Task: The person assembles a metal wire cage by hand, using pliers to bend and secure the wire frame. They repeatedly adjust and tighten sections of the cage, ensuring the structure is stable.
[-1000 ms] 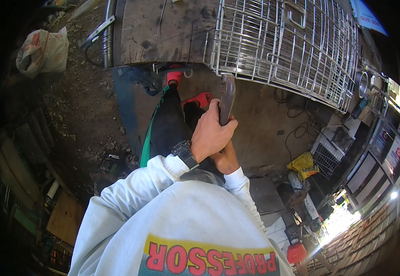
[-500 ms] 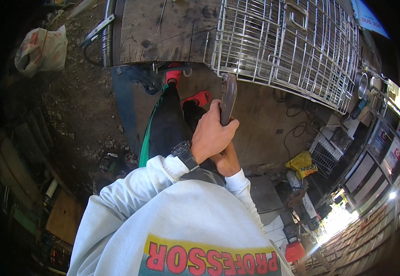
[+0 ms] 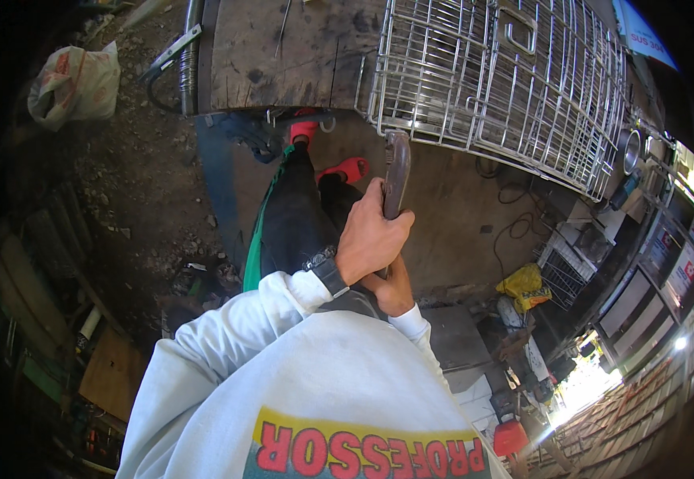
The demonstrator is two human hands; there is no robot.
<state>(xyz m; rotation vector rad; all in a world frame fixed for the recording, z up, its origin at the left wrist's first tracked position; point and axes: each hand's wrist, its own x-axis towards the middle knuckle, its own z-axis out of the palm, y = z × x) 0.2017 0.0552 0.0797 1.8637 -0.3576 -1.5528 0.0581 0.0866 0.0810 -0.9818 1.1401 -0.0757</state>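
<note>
My left hand [image 3: 372, 231], with a black watch at its wrist, is closed around the lower part of a brown metal hand tool [image 3: 397, 176]. The tool's kind is hard to tell; its curved handle points back toward me. Its far end meets the lower edge of a wire cage [image 3: 434, 80] of shiny metal rods. Below and partly behind the left hand is my right hand [image 3: 395, 291], its fingers hidden, so its grip does not show. The cage rests on a worn wooden table [image 3: 283, 64].
A metal pipe [image 3: 189, 72] runs along the table's left side. A white plastic bag [image 3: 83, 84] lies on the dirt at the left. Dark cables [image 3: 514, 227] trail across the floor to the right, near a yellow bag [image 3: 525, 285] and a small wire rack [image 3: 564, 267].
The view has shifted very slightly. My hands and the brown tool stay nearly in the same place against the cage.
</note>
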